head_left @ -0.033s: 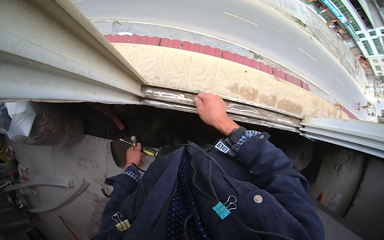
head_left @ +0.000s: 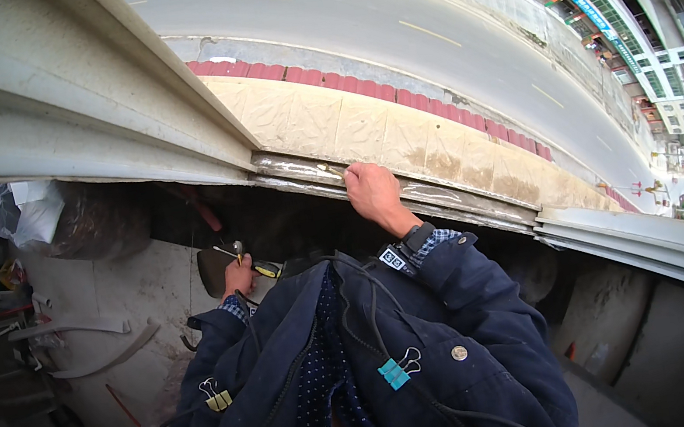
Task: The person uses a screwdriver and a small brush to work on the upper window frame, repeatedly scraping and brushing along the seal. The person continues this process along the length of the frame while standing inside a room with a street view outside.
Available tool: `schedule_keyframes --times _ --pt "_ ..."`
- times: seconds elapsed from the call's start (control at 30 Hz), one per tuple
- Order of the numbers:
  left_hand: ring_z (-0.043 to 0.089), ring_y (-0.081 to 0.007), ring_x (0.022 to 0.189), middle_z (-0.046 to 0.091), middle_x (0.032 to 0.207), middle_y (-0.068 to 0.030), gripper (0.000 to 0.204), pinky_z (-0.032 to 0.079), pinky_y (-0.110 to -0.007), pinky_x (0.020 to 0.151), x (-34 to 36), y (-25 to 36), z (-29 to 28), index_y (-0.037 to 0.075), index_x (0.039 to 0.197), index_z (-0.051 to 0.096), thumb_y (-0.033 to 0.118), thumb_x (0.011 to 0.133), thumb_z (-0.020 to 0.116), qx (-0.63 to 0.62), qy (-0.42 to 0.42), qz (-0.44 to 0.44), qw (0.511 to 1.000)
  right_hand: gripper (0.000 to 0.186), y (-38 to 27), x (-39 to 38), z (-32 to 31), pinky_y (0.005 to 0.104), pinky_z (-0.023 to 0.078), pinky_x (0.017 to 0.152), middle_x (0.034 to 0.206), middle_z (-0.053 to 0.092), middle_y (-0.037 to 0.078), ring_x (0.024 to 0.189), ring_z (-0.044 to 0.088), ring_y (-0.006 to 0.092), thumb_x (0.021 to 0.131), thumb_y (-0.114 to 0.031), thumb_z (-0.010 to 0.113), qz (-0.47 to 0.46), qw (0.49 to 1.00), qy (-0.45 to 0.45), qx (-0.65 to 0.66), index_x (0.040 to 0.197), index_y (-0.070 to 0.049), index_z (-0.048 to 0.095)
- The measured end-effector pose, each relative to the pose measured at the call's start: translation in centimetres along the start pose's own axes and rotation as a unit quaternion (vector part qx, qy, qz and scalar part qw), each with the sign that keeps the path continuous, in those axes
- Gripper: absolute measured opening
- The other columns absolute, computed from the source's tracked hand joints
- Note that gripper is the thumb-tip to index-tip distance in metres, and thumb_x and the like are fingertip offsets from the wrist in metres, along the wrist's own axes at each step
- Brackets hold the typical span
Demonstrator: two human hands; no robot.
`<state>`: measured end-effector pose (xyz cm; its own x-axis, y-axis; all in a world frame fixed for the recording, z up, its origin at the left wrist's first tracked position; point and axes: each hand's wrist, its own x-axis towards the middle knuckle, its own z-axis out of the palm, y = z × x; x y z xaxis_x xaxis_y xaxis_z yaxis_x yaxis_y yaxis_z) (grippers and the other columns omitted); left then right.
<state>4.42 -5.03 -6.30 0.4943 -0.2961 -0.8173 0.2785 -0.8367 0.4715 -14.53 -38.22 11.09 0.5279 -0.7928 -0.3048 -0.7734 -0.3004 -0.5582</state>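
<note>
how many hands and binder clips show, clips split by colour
Hands: 2 (left hand, right hand)
Yellow clip: 1
Blue clip: 1
Total: 4

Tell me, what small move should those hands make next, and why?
Perhaps lift the left hand, with its yellow-and-black-handled tool, toward the metal window track: the tool is low and apart from the track, while the right hand is at the track, though its fingertips' grip is hidden.
</note>
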Motion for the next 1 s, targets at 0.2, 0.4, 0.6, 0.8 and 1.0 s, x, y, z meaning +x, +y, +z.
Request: schedule_keyframes --times 0.2,0.4,0.6,0.8,1.0 --pt "0.056 -0.0179 0.043 0.071 0.071 -0.0140 0.047 0.042 -0.034 0.038 0.0 -0.5 -0.4 -0.002 0.095 0.063 0.043 0.103 0.051 -0.031 0.009 0.008 0.999 0.027 -3.6 2.3 2.8 0.0545 0.054 0.075 0.084 0.070 0.025 0.081 0.068 0.0462 0.094 -0.025 0.055 -0.066 0.998 0.010 -0.013 0.085 -0.005 0.071" --pt "0.055 -0.0170 0.042 0.070 0.070 -0.0133 0.047 0.040 -0.033 0.037 -0.3 -0.7 -0.8 -0.001 0.093 0.062 0.043 0.103 0.051 -0.030 0.008 0.010 0.999 0.027 -6.4 4.2 5.4 0.0551 0.054 0.075 0.081 0.070 0.026 0.079 0.068 0.0469 0.094 -0.024 0.055 -0.096 0.995 -0.006 -0.019 0.084 -0.004 0.071" --pt "0.053 -0.0165 0.042 0.067 0.065 -0.0119 0.048 0.039 -0.033 0.037 -0.7 -0.4 -1.0 0.000 0.087 0.063 0.044 0.103 0.051 -0.021 0.010 0.010 1.000 0.027 -7.8 5.0 6.7 0.0564 0.054 0.074 0.080 0.069 0.026 0.079 0.068 0.0475 0.094 -0.023 0.055 -0.115 0.993 -0.004 0.003 0.082 -0.004 0.069" --pt "0.055 -0.0178 0.043 0.069 0.070 -0.0135 0.045 0.040 -0.034 0.038 -0.5 0.3 -1.3 -0.001 0.097 0.062 0.043 0.102 0.053 -0.021 -0.003 -0.005 1.000 0.025 -7.3 4.3 6.3 0.0567 0.052 0.073 0.082 0.069 0.024 0.080 0.066 0.0475 0.094 -0.023 0.055 -0.142 0.988 0.001 0.065 0.084 -0.006 0.069" --pt "0.055 -0.0181 0.043 0.067 0.068 -0.0131 0.046 0.040 -0.034 0.038 -0.2 0.6 -1.3 -0.001 0.095 0.063 0.043 0.102 0.051 -0.006 -0.008 -0.008 1.000 0.026 -5.5 2.6 4.6 0.0564 0.052 0.073 0.082 0.069 0.023 0.079 0.066 0.0468 0.094 -0.026 0.056 -0.147 0.982 0.012 0.119 0.086 -0.006 0.069"
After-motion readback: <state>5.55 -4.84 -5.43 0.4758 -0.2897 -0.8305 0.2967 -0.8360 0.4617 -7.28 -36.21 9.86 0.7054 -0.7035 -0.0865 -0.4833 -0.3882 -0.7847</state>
